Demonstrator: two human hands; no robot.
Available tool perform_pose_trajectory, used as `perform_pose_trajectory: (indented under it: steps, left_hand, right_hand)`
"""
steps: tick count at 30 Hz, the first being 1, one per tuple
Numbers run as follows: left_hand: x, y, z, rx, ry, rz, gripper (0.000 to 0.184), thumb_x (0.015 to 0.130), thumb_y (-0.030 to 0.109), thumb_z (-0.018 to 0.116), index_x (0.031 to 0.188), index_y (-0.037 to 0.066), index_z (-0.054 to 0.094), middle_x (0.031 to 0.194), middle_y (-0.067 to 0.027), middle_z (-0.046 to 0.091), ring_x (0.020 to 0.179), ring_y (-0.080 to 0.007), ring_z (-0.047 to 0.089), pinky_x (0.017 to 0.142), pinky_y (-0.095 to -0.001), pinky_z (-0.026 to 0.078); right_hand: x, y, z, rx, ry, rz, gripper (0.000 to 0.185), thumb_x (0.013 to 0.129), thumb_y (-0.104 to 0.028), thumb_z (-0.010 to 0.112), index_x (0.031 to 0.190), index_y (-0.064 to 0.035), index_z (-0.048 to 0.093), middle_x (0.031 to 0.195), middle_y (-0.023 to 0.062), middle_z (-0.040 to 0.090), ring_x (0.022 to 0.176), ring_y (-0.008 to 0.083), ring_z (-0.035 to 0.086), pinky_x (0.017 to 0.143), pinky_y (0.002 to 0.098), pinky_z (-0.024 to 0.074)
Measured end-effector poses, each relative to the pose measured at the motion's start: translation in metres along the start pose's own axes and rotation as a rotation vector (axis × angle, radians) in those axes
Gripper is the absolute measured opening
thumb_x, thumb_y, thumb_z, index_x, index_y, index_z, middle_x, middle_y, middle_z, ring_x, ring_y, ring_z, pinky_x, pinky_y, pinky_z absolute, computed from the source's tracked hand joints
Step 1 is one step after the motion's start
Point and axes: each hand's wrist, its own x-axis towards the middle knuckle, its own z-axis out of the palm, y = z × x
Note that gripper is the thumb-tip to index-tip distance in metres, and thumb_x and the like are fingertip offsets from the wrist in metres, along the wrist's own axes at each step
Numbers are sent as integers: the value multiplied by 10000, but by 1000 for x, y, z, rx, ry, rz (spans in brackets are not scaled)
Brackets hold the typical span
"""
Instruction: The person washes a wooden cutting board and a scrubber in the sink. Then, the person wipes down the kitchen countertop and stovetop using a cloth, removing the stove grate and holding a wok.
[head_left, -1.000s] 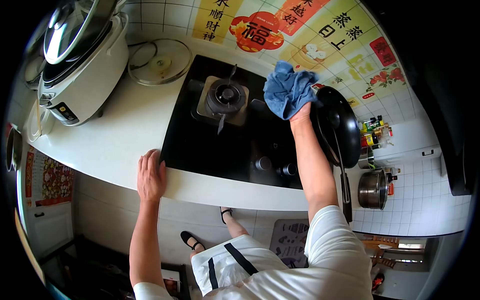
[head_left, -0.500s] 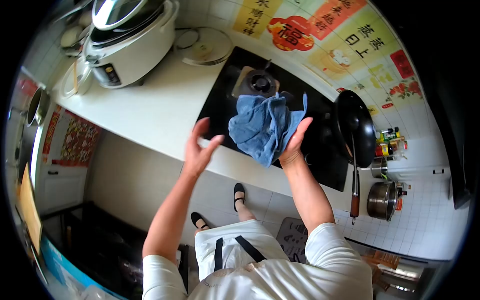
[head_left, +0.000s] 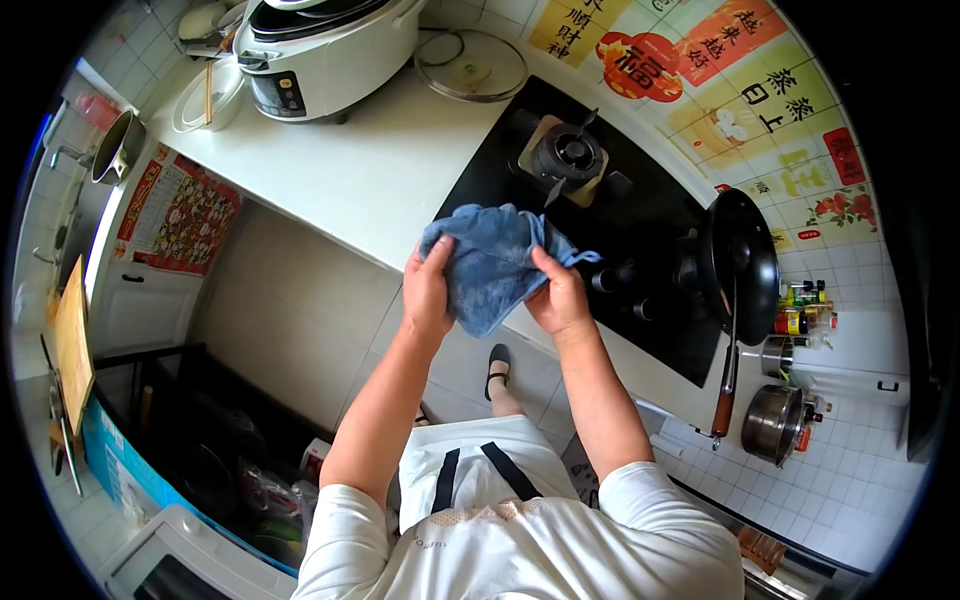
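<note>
A blue cloth (head_left: 490,262), bunched and partly folded, is held up between my two hands in front of the counter's edge. My left hand (head_left: 428,290) grips its left side, thumb on top and the fingers hidden behind. On the right, my right hand (head_left: 558,296) pinches the lower right part, with the thumb over the fabric. A small loop of the cloth sticks out toward the right. Beyond it lies the black gas hob (head_left: 640,235) with its burner (head_left: 572,152).
A wok (head_left: 742,262) with a wooden-ended handle sits at the hob's right. A white cooker (head_left: 325,70), a glass lid (head_left: 470,65) and a bowl with chopsticks (head_left: 209,98) stand on the white counter (head_left: 330,185). A steel pot (head_left: 772,425) is farther right.
My left hand, apart from the cloth before, now grips its left side. The cloth has come nearer the counter's edge, and my right hand has shifted left. The view has turned slightly.
</note>
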Motion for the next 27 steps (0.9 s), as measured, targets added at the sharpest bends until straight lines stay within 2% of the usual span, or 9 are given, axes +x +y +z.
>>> perform_pose_trajectory:
  steps: [3,8,11,14,15,16,18,21,27]
  left_hand:
    - [1,-7,-9,-1,64,-43,271,870,236,509,1048,35,539,1013,-108,591,933,-211,573,855,-348,454]
    - [13,-24,-36,-160,-29,-172,377,880,349,467,1079,34,524,1069,-134,575,979,-257,560,886,-387,439]
    - [5,-25,-27,-265,-113,-214,457,896,402,414,1137,22,495,1120,-154,559,1021,-283,550,902,-404,433]
    - [-2,-22,-14,-236,-83,-252,503,903,422,393,1185,11,466,1165,-160,536,1063,-291,532,930,-419,416]
    - [-2,-21,-11,-214,-45,-292,520,904,424,394,1212,9,447,1186,-158,523,1082,-290,524,946,-427,405]
    - [-2,-21,-9,-215,-43,-293,520,904,424,394,1212,9,447,1186,-158,523,1082,-290,524,946,-427,405]
    - [-6,-21,-6,-176,-28,-342,494,909,409,378,1194,13,460,1198,-152,516,1086,-288,523,944,-439,407]
    - [-9,-39,-21,-207,134,-342,441,902,354,401,1175,13,471,1170,-144,530,1042,-280,545,919,-421,425]
    - [-24,-52,-29,-126,13,-213,290,828,197,565,1078,59,515,989,-70,587,879,-201,581,816,-355,457]
  right_hand:
    - [-4,2,-5,-50,1,3,360,836,-161,569,1179,-67,511,1150,65,563,1069,206,523,944,362,387]
    - [-4,6,-18,24,-2,83,420,899,-347,461,1230,-90,481,1240,53,509,1158,212,458,990,389,338]
    - [-7,4,-16,29,1,100,445,871,-384,521,1197,-82,497,1190,39,538,1081,205,506,955,361,367]
    - [-16,1,-21,26,-61,242,485,824,-375,600,1190,-75,492,1184,42,536,1085,197,500,938,355,380]
    - [-19,6,-24,-57,-82,162,461,780,-282,673,1153,-63,512,1128,56,556,1059,199,512,905,352,405]
    - [-19,8,-25,-57,-80,164,461,780,-282,673,1153,-63,512,1128,56,556,1059,199,512,905,352,405]
    - [-25,9,-14,-164,112,182,431,752,-186,701,1125,-59,525,1080,69,568,1027,205,524,888,354,419]
    - [-16,5,-14,33,236,162,360,784,-152,639,1102,-26,526,1061,87,575,995,231,541,910,370,410]
    - [-28,-9,-27,44,109,188,366,807,-195,603,1118,-26,510,1131,105,544,1065,244,508,952,377,369]
